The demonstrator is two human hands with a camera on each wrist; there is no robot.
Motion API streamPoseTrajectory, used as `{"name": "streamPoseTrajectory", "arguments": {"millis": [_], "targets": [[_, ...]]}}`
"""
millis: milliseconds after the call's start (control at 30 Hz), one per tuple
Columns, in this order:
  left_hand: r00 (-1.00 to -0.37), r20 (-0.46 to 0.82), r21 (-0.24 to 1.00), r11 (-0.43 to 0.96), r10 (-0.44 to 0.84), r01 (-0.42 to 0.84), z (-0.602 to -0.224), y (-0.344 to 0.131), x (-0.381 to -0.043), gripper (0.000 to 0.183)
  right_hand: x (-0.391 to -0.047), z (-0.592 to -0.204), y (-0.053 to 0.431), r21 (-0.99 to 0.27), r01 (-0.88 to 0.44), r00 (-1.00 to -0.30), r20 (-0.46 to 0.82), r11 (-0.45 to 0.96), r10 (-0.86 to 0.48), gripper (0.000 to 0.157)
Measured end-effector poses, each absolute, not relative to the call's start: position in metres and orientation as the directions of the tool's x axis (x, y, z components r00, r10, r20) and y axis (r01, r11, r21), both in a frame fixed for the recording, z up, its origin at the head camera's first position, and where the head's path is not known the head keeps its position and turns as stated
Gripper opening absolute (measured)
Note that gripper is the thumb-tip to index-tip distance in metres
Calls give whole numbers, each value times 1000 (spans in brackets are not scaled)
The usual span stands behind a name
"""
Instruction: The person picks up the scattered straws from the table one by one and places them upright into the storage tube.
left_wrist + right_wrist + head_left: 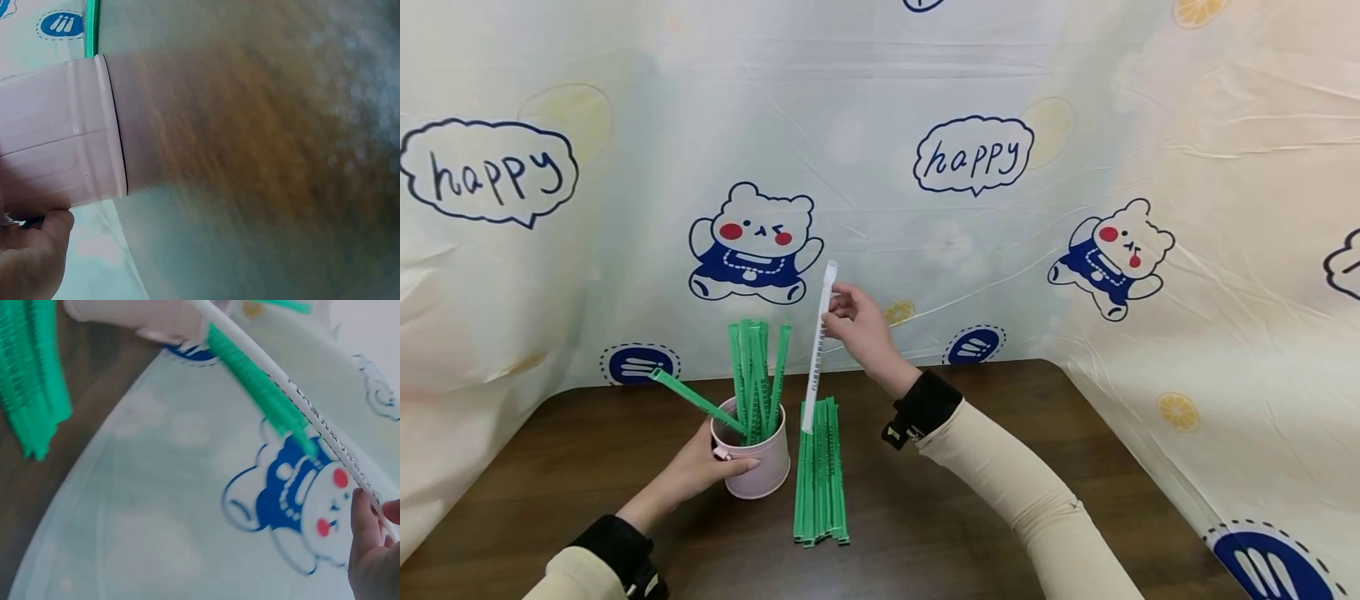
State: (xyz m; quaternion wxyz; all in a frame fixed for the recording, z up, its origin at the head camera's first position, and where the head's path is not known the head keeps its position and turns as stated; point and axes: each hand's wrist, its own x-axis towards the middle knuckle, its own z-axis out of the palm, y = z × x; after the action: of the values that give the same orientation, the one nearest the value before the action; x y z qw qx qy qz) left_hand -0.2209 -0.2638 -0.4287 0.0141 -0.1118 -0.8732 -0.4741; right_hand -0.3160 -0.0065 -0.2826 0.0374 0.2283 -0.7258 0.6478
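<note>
Right hand pinches a slim white printed strip near its top; strip slants down, lower end over the flat bundle of slim green printed strips, contact unclear. Left hand grips a round, pale-pink pail of green strips. Brown wood-grain tabletop extends right of bundle; back edge behind pail.

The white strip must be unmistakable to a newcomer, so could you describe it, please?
On the brown table, find the pink cup holding green strips. Just right of it in the head view, the right hand pinches the white strip near its top. Its colour sets it apart: its neighbours are all green.
</note>
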Motion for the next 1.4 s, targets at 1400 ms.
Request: {"name": "streamPoseTrajectory", "arguments": {"millis": [1400], "targets": [[-970,152,834,502,188,228,-431,-266,-221,101,-286,-361,-66,-855,-444,-848,305,267,-434,39]]}}
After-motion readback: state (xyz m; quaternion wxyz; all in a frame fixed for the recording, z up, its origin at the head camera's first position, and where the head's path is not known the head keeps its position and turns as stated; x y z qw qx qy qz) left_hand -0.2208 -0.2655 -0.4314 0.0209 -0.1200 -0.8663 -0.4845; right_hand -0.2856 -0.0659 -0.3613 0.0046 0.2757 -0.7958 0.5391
